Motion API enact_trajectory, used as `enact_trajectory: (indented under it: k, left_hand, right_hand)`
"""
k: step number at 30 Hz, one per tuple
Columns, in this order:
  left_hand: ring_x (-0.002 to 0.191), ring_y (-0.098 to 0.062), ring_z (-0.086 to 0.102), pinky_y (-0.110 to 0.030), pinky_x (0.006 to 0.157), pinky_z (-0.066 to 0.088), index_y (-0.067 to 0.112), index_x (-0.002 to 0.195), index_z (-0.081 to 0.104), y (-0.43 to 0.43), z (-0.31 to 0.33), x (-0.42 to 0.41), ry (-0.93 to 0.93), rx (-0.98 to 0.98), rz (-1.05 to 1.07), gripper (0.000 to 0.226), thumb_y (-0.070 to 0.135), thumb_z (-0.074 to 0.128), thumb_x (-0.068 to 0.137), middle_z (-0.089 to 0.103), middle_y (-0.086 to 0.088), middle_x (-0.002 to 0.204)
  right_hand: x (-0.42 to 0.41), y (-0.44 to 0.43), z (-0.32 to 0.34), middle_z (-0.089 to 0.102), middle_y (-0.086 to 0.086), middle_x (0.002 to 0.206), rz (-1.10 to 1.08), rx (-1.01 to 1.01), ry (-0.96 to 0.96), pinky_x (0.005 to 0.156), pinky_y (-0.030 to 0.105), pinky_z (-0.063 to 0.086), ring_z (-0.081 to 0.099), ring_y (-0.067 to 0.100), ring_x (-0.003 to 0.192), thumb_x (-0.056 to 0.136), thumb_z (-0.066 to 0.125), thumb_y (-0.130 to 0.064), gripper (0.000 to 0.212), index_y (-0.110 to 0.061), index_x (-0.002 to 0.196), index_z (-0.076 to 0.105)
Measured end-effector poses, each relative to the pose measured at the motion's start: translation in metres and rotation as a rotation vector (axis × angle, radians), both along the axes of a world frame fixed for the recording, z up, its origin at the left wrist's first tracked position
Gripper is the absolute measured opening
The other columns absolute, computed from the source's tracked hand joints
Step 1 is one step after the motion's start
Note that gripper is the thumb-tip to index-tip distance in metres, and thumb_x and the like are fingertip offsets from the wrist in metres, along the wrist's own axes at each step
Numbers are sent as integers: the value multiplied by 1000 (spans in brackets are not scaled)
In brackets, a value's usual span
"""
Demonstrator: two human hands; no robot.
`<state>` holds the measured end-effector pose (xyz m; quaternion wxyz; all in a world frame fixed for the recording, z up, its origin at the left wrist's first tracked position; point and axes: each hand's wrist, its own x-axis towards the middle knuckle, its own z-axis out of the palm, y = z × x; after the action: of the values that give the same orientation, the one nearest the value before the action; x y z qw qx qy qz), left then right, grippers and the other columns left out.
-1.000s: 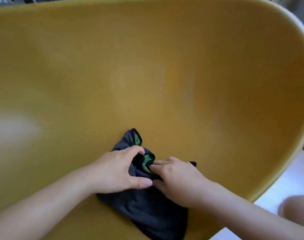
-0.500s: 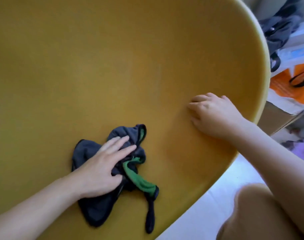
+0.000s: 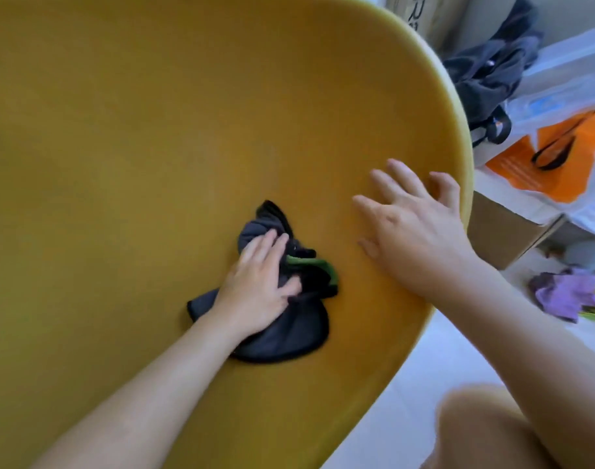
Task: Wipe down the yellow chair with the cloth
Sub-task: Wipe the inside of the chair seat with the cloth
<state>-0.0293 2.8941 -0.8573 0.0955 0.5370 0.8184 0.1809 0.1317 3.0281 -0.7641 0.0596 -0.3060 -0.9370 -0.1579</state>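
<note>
A second ago both hands were bunching the cloth (image 3: 289, 330) together; now they have parted. The left hand (image 3: 258, 289) alone works the cloth, its fingers (image 3: 265, 245) laid close together and fairly straight on top of the dark bundle, pressing it flat against the inner shell of the yellow chair (image 3: 154, 130). The thumb lies against a fold, and whether it nips the fabric cannot be told.

The right hand (image 3: 414, 231) has gone over to the chair's rim (image 3: 458, 130). Half a second ago its fingers were curled; now the fingers (image 3: 387, 184) are spread wide and rest on the shell just inside the rim, holding nothing.

The cloth has also slid nearer the rim, and the blur over the left hand suggests a stroke is under way. Gathering the cloth seems finished and wiping has begun, with the right hand likely steadying the chair. Most of the shell away from the rim probably remains to be covered.
</note>
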Motion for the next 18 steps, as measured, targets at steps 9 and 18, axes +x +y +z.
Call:
enact_trajectory:
  k: [9, 18]
  left_hand:
    - [140, 8, -2, -29, 118, 1, 38, 147, 21, -20, 11, 46, -20, 100, -310, 74, 54, 34, 76, 12, 24, 154]
    - [143, -11, 22, -26, 116, 16, 21, 144, 36, 22, 19, 82, -182, 361, -313, 69, 49, 46, 82, 31, 1, 153]
  right_hand:
    - [17, 16, 0, -1, 20, 161, -101, 19, 305, 116, 56, 13, -7, 36, 148, 80, 65, -29, 95, -14, 154, 8]
    - [15, 19, -9, 9, 36, 154, -121, 124, 372, 114, 61, 18, 11, 57, 139, 89, 55, -25, 67, 3, 145, 31]
